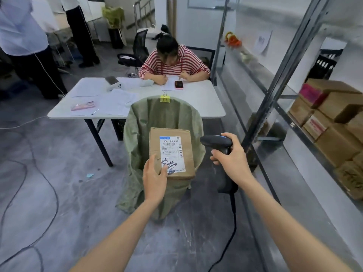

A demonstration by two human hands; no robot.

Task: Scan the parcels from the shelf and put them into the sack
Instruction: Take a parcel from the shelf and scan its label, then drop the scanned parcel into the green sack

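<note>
- One brown rectangular cardboard parcel (182, 154) is held above the open mouth of an olive-green woven plastic sack (163, 118). Its long axis runs away from the person toward a white table (206, 103), label side up.
- Its white shipping label (172, 154) reads "530 D5 A32" under a blue strip. There are barcodes below that and along the right edge, and a black handwritten scrawl at the near end. The small print is too fine to read.
- The left hand (155, 177) has its fingers clamped on the parcel's near left corner, thumb on the scrawl.
- The right hand (229, 156) has its fingers wrapped round a black handheld barcode scanner (216, 143). The scanner's head points left, just beside the parcel, apart from it. A black cable (231, 222) hangs below these fingers.
- Beyond the left fingers, a yellow binder clip (165, 98) pins the sack's far rim to the table edge. The parcel hides much of the sack's inside.
- Right of the right fingers, a metal shelf (294, 132) holds stacked brown cartons (334, 124).
</note>
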